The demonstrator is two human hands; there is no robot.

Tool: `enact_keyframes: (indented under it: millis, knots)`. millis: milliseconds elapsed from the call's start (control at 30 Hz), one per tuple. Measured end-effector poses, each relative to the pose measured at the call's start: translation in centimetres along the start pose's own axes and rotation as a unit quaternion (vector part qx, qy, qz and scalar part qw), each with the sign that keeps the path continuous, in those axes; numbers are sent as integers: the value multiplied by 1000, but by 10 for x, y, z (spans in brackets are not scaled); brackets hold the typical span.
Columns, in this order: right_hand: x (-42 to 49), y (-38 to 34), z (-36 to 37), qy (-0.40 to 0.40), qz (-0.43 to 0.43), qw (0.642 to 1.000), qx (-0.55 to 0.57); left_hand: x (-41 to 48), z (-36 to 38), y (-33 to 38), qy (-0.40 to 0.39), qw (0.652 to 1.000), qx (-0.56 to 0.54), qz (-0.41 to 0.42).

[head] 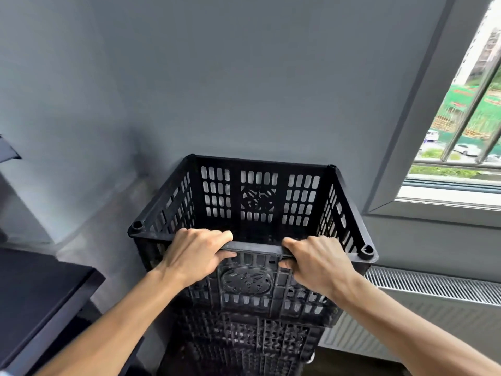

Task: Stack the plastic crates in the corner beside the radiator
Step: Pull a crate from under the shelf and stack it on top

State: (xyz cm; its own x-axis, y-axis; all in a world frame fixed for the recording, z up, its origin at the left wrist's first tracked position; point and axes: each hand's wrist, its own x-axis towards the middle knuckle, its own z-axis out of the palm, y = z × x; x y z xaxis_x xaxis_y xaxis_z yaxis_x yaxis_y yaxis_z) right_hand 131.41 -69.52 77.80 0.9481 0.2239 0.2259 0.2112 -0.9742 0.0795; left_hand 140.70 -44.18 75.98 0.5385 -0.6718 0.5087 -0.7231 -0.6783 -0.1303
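Observation:
A black slotted plastic crate (pixel 257 196) sits on top of a stack of other black crates (pixel 244 346) against the grey wall, left of the white radiator (pixel 433 299). My left hand (pixel 193 253) grips the near rim of the top crate, fingers curled over its edge. My right hand (pixel 317 259) grips the same rim further right, thumb on top and fingers through the wall below. The crate is empty inside. The bottom of the stack runs out of view.
A dark table or shelf (pixel 40 302) stands close at the left. A window (pixel 466 104) with metal bars and a grey sill (pixel 447 210) lies at the upper right, above the radiator. Grey wall fills the background.

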Motion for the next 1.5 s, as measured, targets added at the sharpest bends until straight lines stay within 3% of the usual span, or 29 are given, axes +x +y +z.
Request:
enact_keyframes:
  millis: [200,500,767,933,1500]
  knots:
    - [16,-3,39,-10,-18,1000,-10,-13,35,-9,-19,999,-2,-29]
    - [36,4,43,13,2,1000,-15,4,49,-25,-15,999,-4,-29]
    - [32,1,50,-35,14,999,-12,7,54,-35,-75,997,2,-17]
    - [33,-3,43,-40,19,999,-19,1,38,-52,-133,988,-42,-69]
    - [27,-4,32,-59,55,996,-27,-7,32,-51,-100,992,-55,-61]
